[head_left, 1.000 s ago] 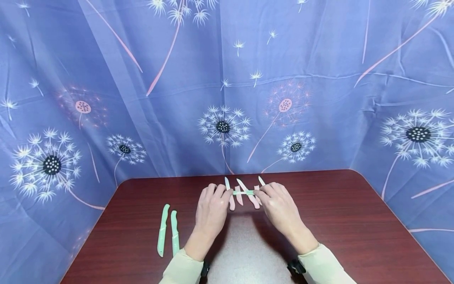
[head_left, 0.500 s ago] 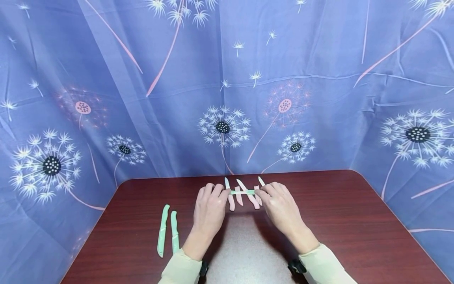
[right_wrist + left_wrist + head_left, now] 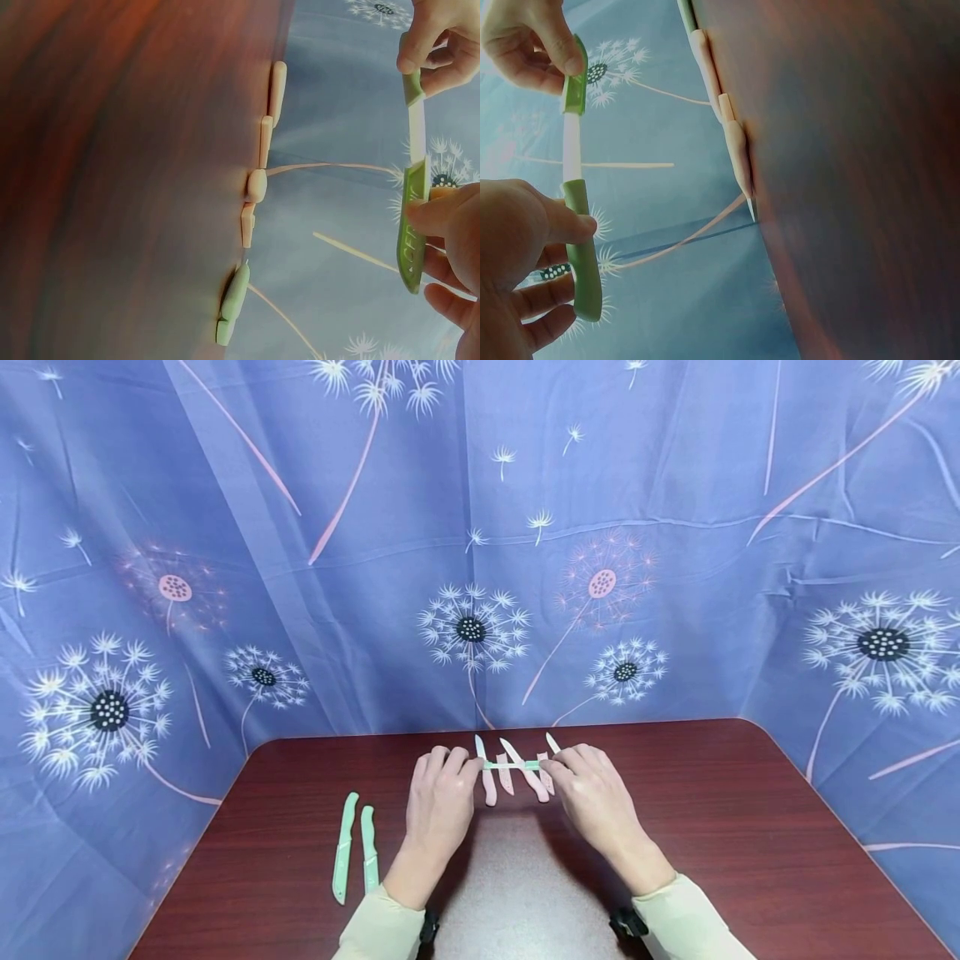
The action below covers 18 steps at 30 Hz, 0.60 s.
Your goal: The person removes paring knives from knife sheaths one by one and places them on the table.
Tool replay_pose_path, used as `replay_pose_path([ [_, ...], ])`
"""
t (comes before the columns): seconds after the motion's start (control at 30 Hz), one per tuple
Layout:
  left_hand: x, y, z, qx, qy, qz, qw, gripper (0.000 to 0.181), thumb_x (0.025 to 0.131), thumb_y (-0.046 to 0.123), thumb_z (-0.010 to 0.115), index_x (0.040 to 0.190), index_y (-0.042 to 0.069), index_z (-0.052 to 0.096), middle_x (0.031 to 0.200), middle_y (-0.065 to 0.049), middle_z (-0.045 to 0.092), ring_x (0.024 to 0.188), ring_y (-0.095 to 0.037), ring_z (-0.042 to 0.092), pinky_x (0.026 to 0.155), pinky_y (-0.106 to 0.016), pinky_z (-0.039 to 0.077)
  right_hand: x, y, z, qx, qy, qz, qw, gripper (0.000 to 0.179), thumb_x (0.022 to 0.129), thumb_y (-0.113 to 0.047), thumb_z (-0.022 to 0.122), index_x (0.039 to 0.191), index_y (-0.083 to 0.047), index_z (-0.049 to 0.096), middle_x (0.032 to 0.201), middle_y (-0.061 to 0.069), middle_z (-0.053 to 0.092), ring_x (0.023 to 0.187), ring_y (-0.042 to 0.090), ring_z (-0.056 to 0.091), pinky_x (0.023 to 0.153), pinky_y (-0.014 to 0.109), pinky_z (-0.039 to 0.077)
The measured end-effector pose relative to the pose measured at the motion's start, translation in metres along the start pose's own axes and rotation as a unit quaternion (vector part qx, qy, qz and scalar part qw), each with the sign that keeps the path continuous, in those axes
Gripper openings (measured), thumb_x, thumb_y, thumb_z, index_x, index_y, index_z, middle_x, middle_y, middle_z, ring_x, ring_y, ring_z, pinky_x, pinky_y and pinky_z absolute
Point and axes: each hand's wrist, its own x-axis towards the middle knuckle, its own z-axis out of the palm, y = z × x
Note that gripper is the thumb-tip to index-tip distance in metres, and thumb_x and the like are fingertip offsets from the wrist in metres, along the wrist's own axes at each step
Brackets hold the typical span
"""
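Observation:
My left hand [image 3: 438,797] grips the green handle of a paring knife [image 3: 587,281]. My right hand [image 3: 596,793] pinches its green sheath [image 3: 409,259], which bears raised lettering. A stretch of white blade [image 3: 571,146] shows between handle and sheath; the tip is inside the sheath. Both are held level above the table. Beneath them lie two pink-handled knives [image 3: 533,781] with bare white blades and two pink sheaths [image 3: 505,777]. Another bare blade [image 3: 553,742] sticks out beyond my right hand, which hides its handle in the head view.
Two sheathed green knives [image 3: 343,852] lie side by side on the dark red table [image 3: 247,860], left of my left forearm. A green piece [image 3: 235,292] lies near the table edge in the right wrist view. Behind the table hangs a blue dandelion-print cloth [image 3: 390,635].
My left hand has drawn the handle slightly left, away from the sheath, so more white blade shows. My right hand is almost still, and the things on the table have not moved.

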Motion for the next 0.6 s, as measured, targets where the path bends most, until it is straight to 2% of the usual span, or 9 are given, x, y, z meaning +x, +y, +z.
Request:
replay_pose_path([
  [0.17,0.0000,-0.0019,0.0007,-0.001,0.006,-0.002,1.0000,0.027,0.078,-0.006,0.079,0.099,0.010,0.082,0.090,-0.003,0.065,0.085,-0.029,0.059,0.076,-0.041,0.050,0.0009,0.0012,-0.0015,-0.002,-0.002,0.003,1.0000,0.021,0.086,0.006,0.070,0.104,-0.001,0.077,0.095,0.009,0.069,0.089,0.031,0.062,0.086,0.050,0.053],
  [0.6,0.0011,-0.0033,-0.0027,-0.006,-0.003,-0.017,0.9998,0.027,0.079,-0.006,0.079,0.100,0.011,0.083,0.093,-0.003,0.067,0.086,-0.029,0.060,0.075,-0.040,0.051,0.0025,0.0037,-0.0034,0.004,0.004,0.009,0.9999,0.029,0.081,0.011,0.072,0.107,-0.001,0.077,0.097,0.009,0.070,0.088,0.031,0.063,0.082,0.049,0.054],
])
